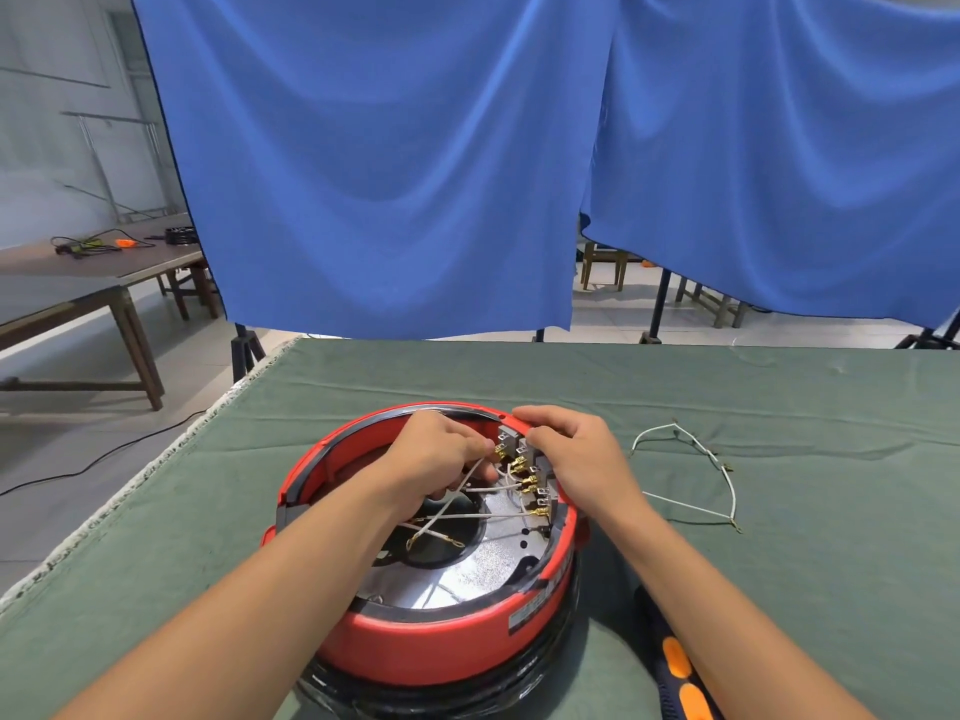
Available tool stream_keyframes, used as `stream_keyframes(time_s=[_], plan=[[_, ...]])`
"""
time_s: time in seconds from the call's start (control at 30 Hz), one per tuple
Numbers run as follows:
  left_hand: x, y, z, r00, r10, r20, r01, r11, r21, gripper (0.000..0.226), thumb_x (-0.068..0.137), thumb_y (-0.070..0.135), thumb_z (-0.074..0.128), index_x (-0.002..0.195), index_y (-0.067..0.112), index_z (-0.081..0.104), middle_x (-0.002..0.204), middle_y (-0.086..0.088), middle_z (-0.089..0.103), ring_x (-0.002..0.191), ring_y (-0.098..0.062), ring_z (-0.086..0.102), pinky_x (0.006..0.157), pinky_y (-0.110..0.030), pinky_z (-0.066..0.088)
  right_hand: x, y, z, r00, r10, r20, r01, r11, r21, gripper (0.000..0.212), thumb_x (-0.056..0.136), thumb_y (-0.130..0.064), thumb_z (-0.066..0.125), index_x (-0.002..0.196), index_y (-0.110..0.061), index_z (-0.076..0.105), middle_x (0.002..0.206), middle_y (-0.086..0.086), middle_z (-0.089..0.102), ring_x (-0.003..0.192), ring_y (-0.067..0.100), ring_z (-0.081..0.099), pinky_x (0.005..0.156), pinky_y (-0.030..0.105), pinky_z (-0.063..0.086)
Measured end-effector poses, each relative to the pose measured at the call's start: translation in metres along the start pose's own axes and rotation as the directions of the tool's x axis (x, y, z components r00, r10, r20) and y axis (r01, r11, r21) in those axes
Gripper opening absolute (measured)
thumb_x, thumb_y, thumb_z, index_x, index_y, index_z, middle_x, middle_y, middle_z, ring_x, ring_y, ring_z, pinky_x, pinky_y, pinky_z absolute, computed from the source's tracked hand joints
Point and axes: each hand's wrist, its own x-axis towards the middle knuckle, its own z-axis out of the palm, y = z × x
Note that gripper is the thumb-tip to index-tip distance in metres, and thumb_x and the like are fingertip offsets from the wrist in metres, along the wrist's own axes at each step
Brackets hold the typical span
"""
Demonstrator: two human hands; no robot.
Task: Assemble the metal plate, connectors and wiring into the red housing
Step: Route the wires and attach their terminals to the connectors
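Red plastic forms the housing (441, 631), which sits on the green-covered bench (779, 407) with the metal plate (467, 574) already lying inside it. At the housing's far-right inner wall stands a row of grey connectors (519, 449) with brass terminals, running roughly front to back along the wall. The left hand (436, 454) is directly beside this row, its fingers (480, 449) pinching a white wire (467, 480) end close to the farthest terminal; it is the nearer hand for seating that lead. The right hand (566, 449) rests over the housing rim, fingers curled down onto the connector block, apparently steadying it. Further white leads cross the plate's centre and may snag the working wire. Outside the housing to the right, well apart, a spare wire loom (717, 459) lies on the bench. A black-and-orange tool handle (675, 662) lies just beside the housing's near-right side.
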Motion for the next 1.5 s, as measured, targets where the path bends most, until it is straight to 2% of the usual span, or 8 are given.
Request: stream_keyframes(time_s=[0.53, 0.73, 0.9, 1.1, 1.2, 1.37, 1.43, 1.5], plan=[[0.005, 0.000, 0.002, 0.998, -0.064, 0.006, 0.065, 0.997, -0.034, 0.018, 0.090, 0.016, 0.062, 0.076, 0.010, 0.072, 0.055, 0.002, 0.068, 0.036, -0.006, 0.039, 0.034, -0.015, 0.025, -0.001, 0.000, 0.000, 1.000, -0.020, -0.019, 0.019, 1.000, -0.005, 0.031, 0.089, -0.008, 0.053, 0.114, -0.015, 0.069, 0.110, -0.003, 0.069, 0.103, 0.010, 0.062, 0.090, 0.026, 0.048], [0.007, 0.001, 0.006, 0.997, -0.075, -0.027, 0.073, 0.996, -0.044, 0.016, 0.088, 0.014, 0.063, 0.076, 0.009, 0.072, 0.051, 0.002, 0.066, 0.032, -0.004, 0.040, 0.033, -0.013, 0.024, -0.002, -0.002, -0.001, 0.999, -0.032, -0.022, 0.032, 0.999, 0.013, 0.029, 0.085, -0.006, 0.056, 0.103, -0.020, 0.074, 0.082, -0.020, 0.067, 0.084, 0.003, 0.065, 0.079, 0.022, 0.052], [0.011, 0.002, 0.007, 0.999, -0.048, -0.026, 0.048, 0.999, -0.005, 0.017, 0.088, 0.014, 0.064, 0.074, 0.008, 0.072, 0.050, 0.003, 0.064, 0.029, -0.002, 0.039, 0.033, -0.014, 0.024, -0.001, -0.001, -0.001, 0.998, -0.051, -0.024, 0.050, 0.999, -0.020, 0.032, 0.085, -0.006, 0.055, 0.110, -0.018, 0.072, 0.096, -0.008, 0.071, 0.090, 0.004, 0.064, 0.077, 0.016, 0.048], [0.011, 0.005, 0.010, 0.998, -0.065, -0.026, 0.065, 0.998, -0.010, 0.017, 0.087, 0.011, 0.064, 0.072, 0.007, 0.071, 0.048, 0.002, 0.063, 0.030, -0.002, 0.042, 0.034, -0.016, 0.026, 0.000, 0.000, -0.004, 0.997, -0.083, 0.004, 0.083, 0.994, -0.066, 0.031, 0.088, -0.007, 0.055, 0.112, -0.017, 0.070, 0.094, -0.014, 0.066, 0.084, -0.005, 0.059, 0.070, 0.004, 0.041], [0.009, 0.008, 0.012, 0.994, -0.103, -0.036, 0.101, 0.994, -0.045, 0.014, 0.087, 0.010, 0.062, 0.078, 0.004, 0.071, 0.050, 0.000, 0.063, 0.029, -0.004, 0.043, 0.035, -0.018, 0.027, 0.002, 0.000, -0.003, 0.996, -0.090, 0.011, 0.091, 0.993, -0.077, 0.030, 0.089, -0.008, 0.055, 0.114, -0.017, 0.070, 0.093, -0.016, 0.064, 0.085, -0.004, 0.059, 0.071, 0.006, 0.042], [0.008, 0.009, 0.013, 0.995, -0.092, -0.031, 0.091, 0.996, -0.014, 0.017, 0.088, 0.011, 0.062, 0.077, 0.003, 0.072, 0.053, 0.000, 0.064, 0.033, -0.005, 0.040, 0.035, -0.016, 0.026, 0.002, 0.000, -0.002, 0.996, -0.084, -0.017, 0.081, 0.990, -0.114, 0.031, 0.087, -0.010, 0.055, 0.113, -0.018, 0.071, 0.095, -0.015, 0.065, 0.091, 0.001, 0.059, 0.081, 0.016, 0.044], [0.007, 0.010, 0.015, 0.995, -0.060, -0.077, 0.064, 0.997, 0.049, 0.019, 0.086, 0.011, 0.061, 0.073, 0.004, 0.073, 0.053, 0.000, 0.064, 0.036, -0.008, 0.043, 0.037, -0.017, 0.029, 0.000, -0.001, -0.002, 0.996, -0.082, -0.030, 0.079, 0.992, -0.094, 0.030, 0.086, -0.009, 0.056, 0.108, -0.019, 0.072, 0.088, -0.019, 0.064, 0.085, -0.002, 0.059, 0.079, 0.015, 0.044], [0.006, 0.011, 0.017, 0.991, -0.010, -0.137, 0.032, 0.987, 0.159, 0.026, 0.083, 0.010, 0.059, 0.060, 0.006, 0.070, 0.050, -0.001, 0.063, 0.042, -0.014, 0.046, 0.044, -0.021, 0.032, 0.000, 0.000, 0.000, 0.997, -0.066, -0.046, 0.064, 0.997, -0.044, 0.028, 0.084, -0.008, 0.057, 0.103, -0.019, 0.074, 0.083, -0.019, 0.065, 0.083, 0.000, 0.061, 0.078, 0.017, 0.047]])
